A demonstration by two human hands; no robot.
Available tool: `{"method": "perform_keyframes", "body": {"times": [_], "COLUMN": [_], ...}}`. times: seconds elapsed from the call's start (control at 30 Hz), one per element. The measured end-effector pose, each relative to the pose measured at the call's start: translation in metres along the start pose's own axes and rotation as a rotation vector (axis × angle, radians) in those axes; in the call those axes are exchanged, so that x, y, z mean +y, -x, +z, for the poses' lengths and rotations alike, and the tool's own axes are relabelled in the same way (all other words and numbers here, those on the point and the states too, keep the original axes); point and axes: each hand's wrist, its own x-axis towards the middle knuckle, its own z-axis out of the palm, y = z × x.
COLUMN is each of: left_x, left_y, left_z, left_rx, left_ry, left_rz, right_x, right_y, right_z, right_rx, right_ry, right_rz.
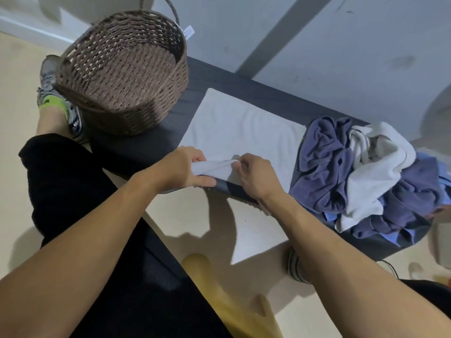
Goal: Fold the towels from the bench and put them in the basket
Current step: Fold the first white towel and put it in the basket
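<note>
In the middle of the frame the white towel [240, 128] lies flat on the dark bench [202, 76], its near edge pinched by the left hand [181, 170] and the right hand [253, 178], with the wicker basket [122, 74] at upper left.

A pale grey wall [317, 45] is rising behind a dark surface [256, 93], its white skirting [29, 28] meeting a beige floor [14, 93] where hard shadows are falling.

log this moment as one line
step: folding | both hands, left hand and right hand, grip white towel | basket empty | pile waiting
</note>
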Motion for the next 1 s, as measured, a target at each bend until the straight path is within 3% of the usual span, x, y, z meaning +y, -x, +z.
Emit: {"method": "perform_keyframes", "body": {"times": [0.1,0.23,0.37,0.43,0.6,0.73,0.9,0.93,1.0], "left_x": [0.007,0.004,-0.005,-0.006,-0.008,-0.002,0.003,0.003,0.004], "left_y": [0.013,0.015,0.025,0.031,0.027,0.026,0.025,0.025,0.026], "left_z": [0.015,0.009,-0.002,-0.004,0.000,0.008,0.009,0.011,0.016], "left_rx": [0.194,0.344,0.441,0.409,0.199,0.078,0.243,0.276,0.323], "left_ry": [-0.109,-0.098,-0.016,0.029,0.104,0.168,0.295,0.354,0.472], "left_rz": [0.126,0.099,0.101,0.132,0.065,0.036,-0.063,-0.094,-0.136], "right_x": [0.003,0.006,0.032,0.046,0.072,0.091,0.106,0.104,0.103], "right_y": [-0.002,0.007,0.034,0.047,0.064,0.065,0.059,0.059,0.062], "right_z": [-0.003,0.003,0.003,-0.006,-0.047,-0.072,-0.075,-0.073,-0.064], "right_rx": [-0.010,0.041,0.040,0.000,0.044,-0.036,-0.024,-0.041,-0.082], "right_ry": [-0.015,0.076,0.490,0.618,0.445,0.197,-0.275,-0.321,-0.176], "right_rz": [0.047,-0.002,-0.275,-0.274,-0.203,-0.099,0.134,0.177,0.177]}}
